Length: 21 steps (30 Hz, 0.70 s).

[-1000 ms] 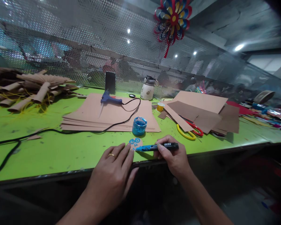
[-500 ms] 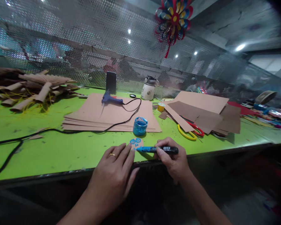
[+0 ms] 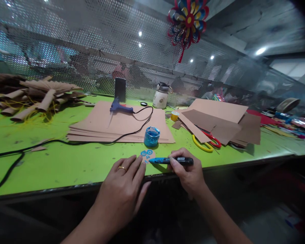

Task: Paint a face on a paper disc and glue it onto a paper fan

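Note:
Near the green table's front edge lies a small brown paper cutout (image 3: 151,155) bearing blue rings and a small triangle, like a face. My left hand (image 3: 125,179) rests with fairly straight fingers flat on the cutout's left side, a ring on one finger. Held between the thumb and fingers of my right hand (image 3: 189,173) is a black marker (image 3: 181,161) with a blue-stained front end. Its tip points left and meets the cutout's lower part. Just behind the cutout stands an open jar of blue paint (image 3: 151,137), its rim smeared.
A blue glue gun (image 3: 120,108) lies on stacked brown paper (image 3: 91,125), its black cord (image 3: 63,141) running left. Scissors (image 3: 202,144) sit partly under brown sheets (image 3: 218,108) at right. A yellow spool (image 3: 174,116), a bottle (image 3: 160,96) and paper tubes (image 3: 46,100) stand farther back.
The marker tip shifts only slightly on the cutout's lower part. My left hand stays put on the paper, and the view sways a little.

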### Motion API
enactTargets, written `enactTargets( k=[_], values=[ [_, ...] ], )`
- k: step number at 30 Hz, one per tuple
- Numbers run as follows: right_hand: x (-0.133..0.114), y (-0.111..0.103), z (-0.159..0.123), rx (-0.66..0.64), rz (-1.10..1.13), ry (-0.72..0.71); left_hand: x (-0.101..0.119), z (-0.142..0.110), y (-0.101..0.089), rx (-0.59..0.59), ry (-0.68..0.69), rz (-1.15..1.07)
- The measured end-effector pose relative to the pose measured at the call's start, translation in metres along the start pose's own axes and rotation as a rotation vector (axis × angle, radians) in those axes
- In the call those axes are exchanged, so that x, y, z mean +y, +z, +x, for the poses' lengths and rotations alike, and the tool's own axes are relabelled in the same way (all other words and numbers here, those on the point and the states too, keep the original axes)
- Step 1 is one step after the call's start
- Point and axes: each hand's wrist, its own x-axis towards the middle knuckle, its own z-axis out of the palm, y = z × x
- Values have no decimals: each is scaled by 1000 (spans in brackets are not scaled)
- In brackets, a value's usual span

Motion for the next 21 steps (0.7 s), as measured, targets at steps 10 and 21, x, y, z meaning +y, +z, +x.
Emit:
enactTargets(
  k=[10,21],
  values=[
    [3,1,6,132,214,77,0,-1,0,5,-8,-1],
    [-8,-6,35,247,399,20,0,-2,0,12,-21,9]
  ],
)
